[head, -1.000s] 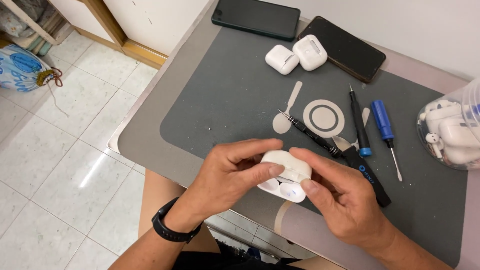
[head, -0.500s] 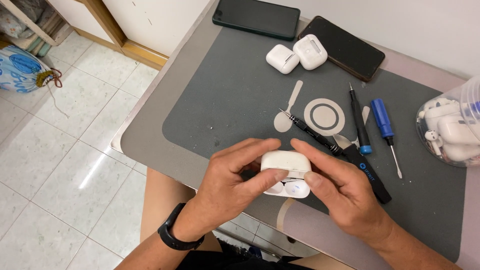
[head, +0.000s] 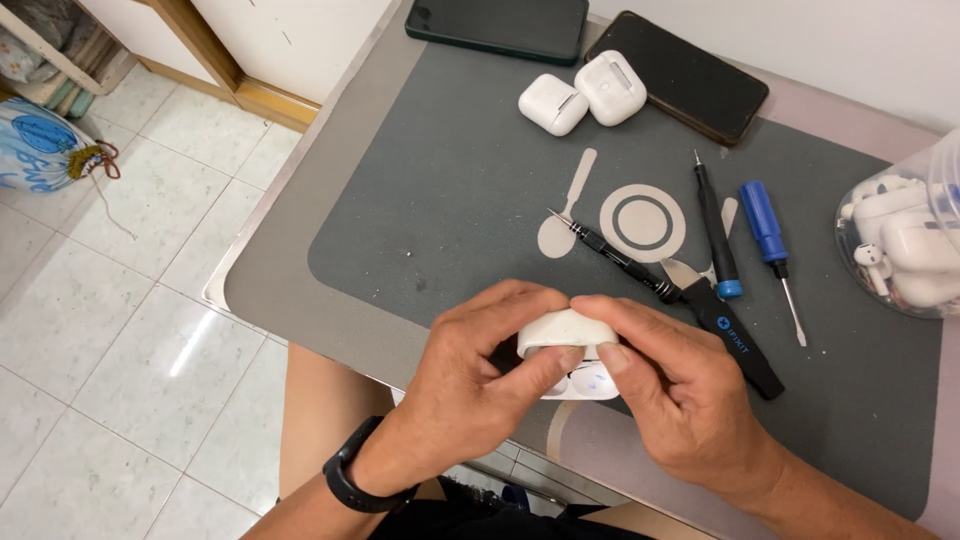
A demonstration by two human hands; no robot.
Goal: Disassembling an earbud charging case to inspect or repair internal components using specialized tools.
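Grey worktop [head: 300, 300] with a darker grey rubber mat [head: 450, 180] laid over it, pale tiled floor [head: 110, 330] off to the left, white wall behind.

Held at the near edge of the mat, between both hands: a small white plastic earbud charging case [head: 568, 345], lid hinged up, long axis running left to right, two white earbuds seated in the open body below. Left hand [head: 470, 390] closed on the case's left end, thumb under the lid, fingers curled over the top — black watch band on that wrist. Right hand [head: 680, 390] closed on the right end, fingertips pressed on the lid and front lip. Equally near, both hands touching the case; case lifted slightly, toward the body from the tools.

Just beyond the right hand: a black-handled flat pry tool [head: 735, 340] lying diagonally, a thin black precision screwdriver [head: 610, 255], another black driver with a blue cap [head: 715, 235], a blue-handled screwdriver [head: 772, 240]. Farther back — two closed white earbud cases [head: 582, 95], two dark phones face down [head: 690, 75]. Clear plastic tub of white earbud parts [head: 900, 240] at the right edge.
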